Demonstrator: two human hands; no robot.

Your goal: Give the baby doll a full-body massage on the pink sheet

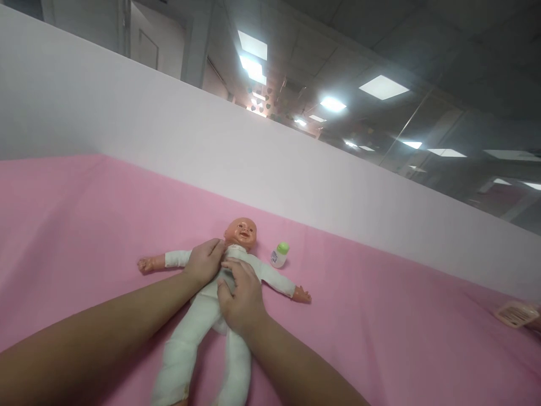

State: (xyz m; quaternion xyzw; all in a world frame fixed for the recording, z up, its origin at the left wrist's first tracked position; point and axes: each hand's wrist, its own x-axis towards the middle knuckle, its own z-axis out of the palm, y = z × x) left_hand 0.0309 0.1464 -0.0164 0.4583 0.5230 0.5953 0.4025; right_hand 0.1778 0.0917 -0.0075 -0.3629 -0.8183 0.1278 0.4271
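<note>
Under your hands: a baby doll (211, 316) lies flat on its back on the pink cloth (380, 316), arms stretched out wide.
Left of your grip: the doll's bare little hand pokes out of its white sleeve, well apart from your fingers.
Your left hand (205, 263): it lies on the doll's shoulder and chest, fingers curled down onto the white suit by the neck. You look to be pinching the cloth there, but I cannot tell for sure.
Your right hand (240, 298): it rests on the doll's tummy, touching your left hand, fingers bent and pressing on the suit.
How the doll looks: hard shiny head with a smiling face, soft floppy body, white suit with loose legs that reach toward you.
What could go wrong: if you tug the suit too hard at the neck, I think the soft doll could slide or twist on the smooth cloth.
Right of your grip: a small white bottle with a green cap (279, 255) stands just beside the doll's far arm. A big swing of your elbow or of the doll's arm could knock it over.
Far right: a small flat packet (516, 313) lies at the edge of the cloth, well apart.
</note>
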